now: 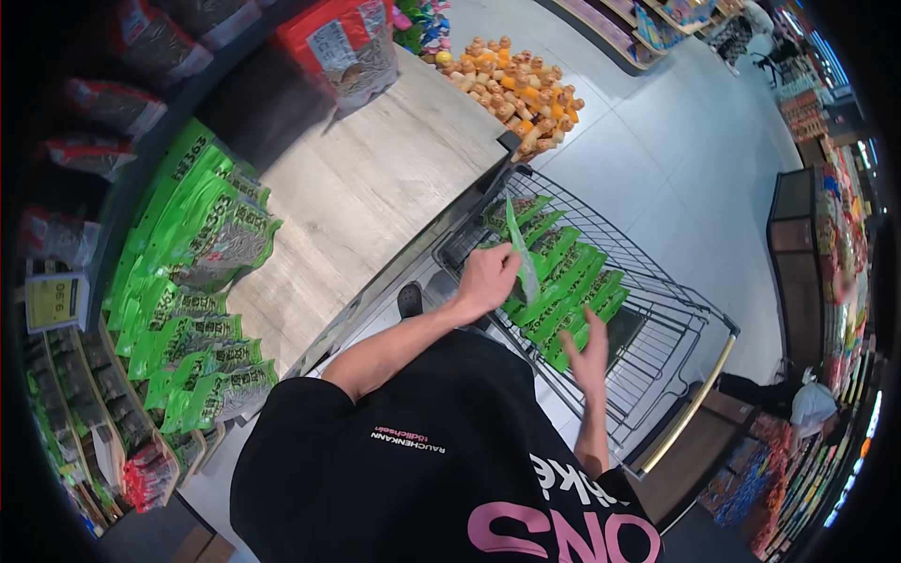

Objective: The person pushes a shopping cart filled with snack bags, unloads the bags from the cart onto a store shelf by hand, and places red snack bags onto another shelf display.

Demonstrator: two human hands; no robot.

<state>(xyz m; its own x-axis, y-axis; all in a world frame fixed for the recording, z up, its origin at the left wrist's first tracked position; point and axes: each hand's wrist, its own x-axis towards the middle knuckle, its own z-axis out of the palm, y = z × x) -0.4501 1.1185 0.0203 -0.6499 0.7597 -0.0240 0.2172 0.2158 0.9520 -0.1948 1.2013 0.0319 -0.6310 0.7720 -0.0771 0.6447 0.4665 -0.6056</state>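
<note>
My left hand [488, 280] is closed on the top part of a green bag [522, 255], which stands edge-on above the wire shopping cart [657, 352]. In the cart lie several more green bags [568, 272] with dark lettering, overlapping in a row. Over the near end of this row is my right hand [588, 352], with its fingers apart and nothing held in it. Whether its fingertips touch the nearest bag I cannot tell.
A wood-topped display [375, 159] on the left carries rows of similar green bags [221, 244] and a red bag [343, 52]. Beyond the cart stands a pile of orange-brown items [521, 94]. A price tag [58, 302] hangs left; stocked shelves [845, 263] line the right.
</note>
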